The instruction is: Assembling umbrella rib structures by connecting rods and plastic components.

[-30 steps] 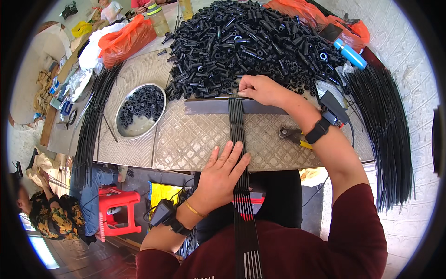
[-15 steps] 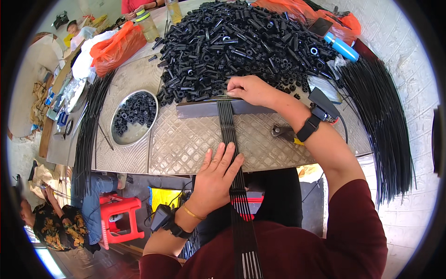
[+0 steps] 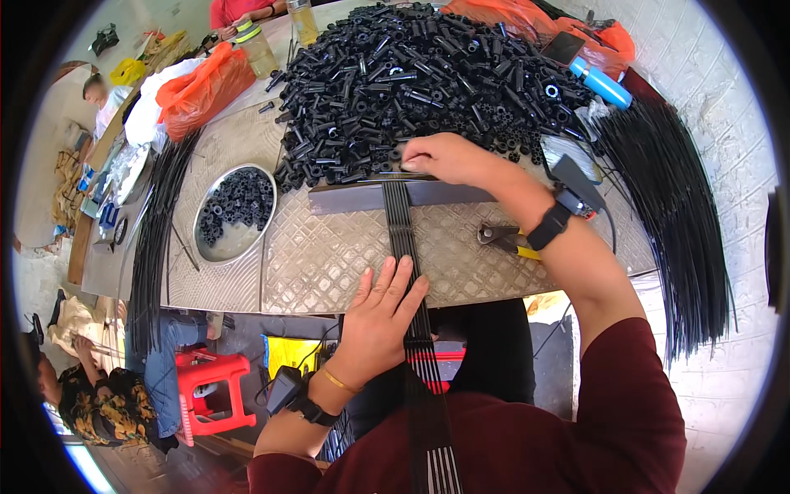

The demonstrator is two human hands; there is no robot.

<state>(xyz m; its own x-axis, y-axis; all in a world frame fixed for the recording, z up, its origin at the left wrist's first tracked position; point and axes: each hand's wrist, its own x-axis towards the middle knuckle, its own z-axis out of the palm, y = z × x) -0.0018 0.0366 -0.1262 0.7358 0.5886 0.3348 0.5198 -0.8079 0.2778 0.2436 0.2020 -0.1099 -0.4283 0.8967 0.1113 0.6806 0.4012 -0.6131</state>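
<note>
A flat row of thin black rods (image 3: pixel 401 226) runs from a long dark metal bar (image 3: pixel 461 192) on the table back toward my body. My left hand (image 3: pixel 372 325) lies flat across these rods near the table's front edge, its fingers stretched out. Over the bar, at the far ends of the rods, my right hand (image 3: pixel 442 159) is closed with its fingertips pinched together. What it pinches, if anything, is too small to make out. Just beyond it rises a big heap of black tubular plastic parts (image 3: pixel 387 99).
A round metal bowl (image 3: pixel 199 240) holds small black pieces at left. Pliers (image 3: pixel 500 235) lie under my right forearm. Long black rod bundles hang over the table at left (image 3: pixel 150 247) and right (image 3: pixel 679 222). A blue bottle (image 3: pixel 602 83) and orange bag (image 3: pixel 202 95) stand farther back. Other people sit nearby.
The view has shifted slightly. My right fingers have curled in a little at the bar, while my left hand stays flat on the rods. A person in the left background has moved.
</note>
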